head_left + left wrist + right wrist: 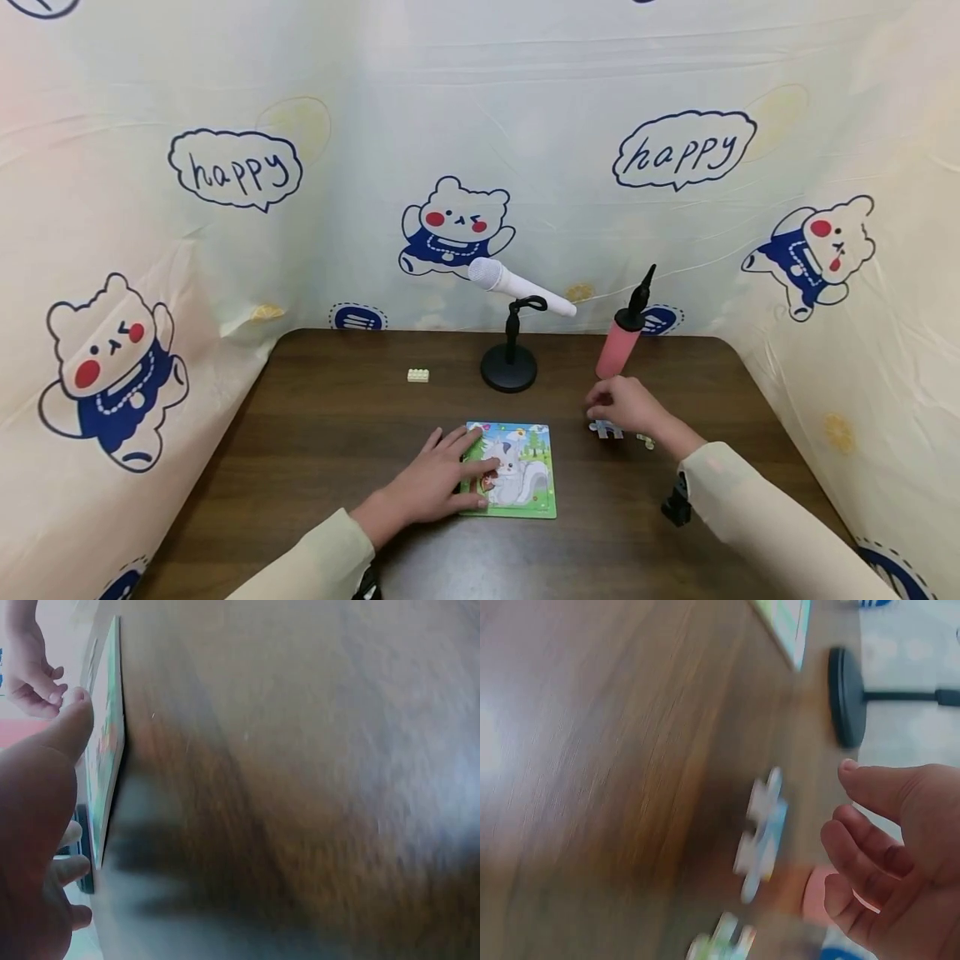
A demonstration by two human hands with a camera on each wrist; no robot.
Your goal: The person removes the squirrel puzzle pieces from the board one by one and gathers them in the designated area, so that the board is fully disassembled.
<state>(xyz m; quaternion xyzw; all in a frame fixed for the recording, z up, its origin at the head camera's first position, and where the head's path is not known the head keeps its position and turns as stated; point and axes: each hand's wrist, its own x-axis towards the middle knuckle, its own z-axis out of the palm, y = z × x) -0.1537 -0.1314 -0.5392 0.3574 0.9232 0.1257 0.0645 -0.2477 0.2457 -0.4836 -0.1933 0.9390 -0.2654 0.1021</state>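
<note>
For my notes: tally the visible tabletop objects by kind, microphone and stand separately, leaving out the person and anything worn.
Squirrel puzzle board: 1
Loose puzzle pieces: 2
White microphone: 1
Black microphone stand: 1
Pink pump: 1
Pale toy brick: 1
Total: 7

One puzzle (528, 479), at least two loose pieces (605, 431)!

One left hand (438, 481), one right hand (632, 407), and that makes two! Across to the singles now: one microphone (521, 287), one microphone stand (509, 368), one pink pump (619, 346), one pale block (417, 376), one table (322, 442)! On the printed cloth (360, 242), three bears (460, 229), two "happy" bubbles (236, 170)!
</note>
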